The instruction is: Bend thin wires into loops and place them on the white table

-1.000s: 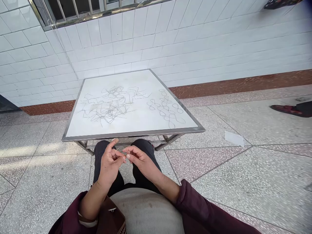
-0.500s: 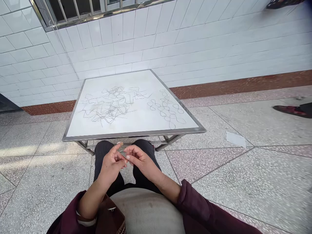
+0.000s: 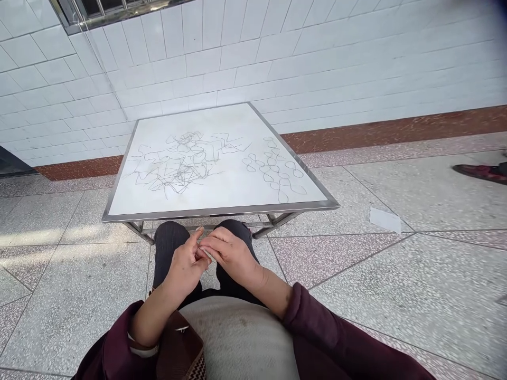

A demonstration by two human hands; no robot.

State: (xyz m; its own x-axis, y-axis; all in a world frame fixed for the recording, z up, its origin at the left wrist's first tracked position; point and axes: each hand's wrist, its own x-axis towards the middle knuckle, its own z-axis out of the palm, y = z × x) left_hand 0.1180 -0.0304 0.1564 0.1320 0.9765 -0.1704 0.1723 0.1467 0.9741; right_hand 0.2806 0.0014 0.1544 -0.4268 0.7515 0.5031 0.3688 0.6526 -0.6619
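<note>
Above my lap, just in front of the table's near edge, my two hands meet at the fingertips. My left hand [image 3: 185,268] is closed with its thumb and fingers around a thin wire [image 3: 210,272], mostly hidden between the hands. Over those fingertips my right hand [image 3: 233,257] bends its fingers, pinching at the same wire. On the white tabletop [image 3: 233,195] lies a tangled heap of bent thin wires [image 3: 182,171] at the left. Several wires twisted into figure-eight loops [image 3: 272,168] are spread at the right.
The table has a metal rim [image 3: 222,210] and legs close to my knees [image 3: 170,237]. Behind it stands a white tiled wall [image 3: 237,68]. A pale flat scrap [image 3: 385,220] lies on the speckled floor at right, and another person's shoe [image 3: 481,173] shows farther right.
My right hand has moved in over my left fingertips, its fingers more bent and covering more of the wire. The view has shifted slightly. The wires on the table look unchanged.
</note>
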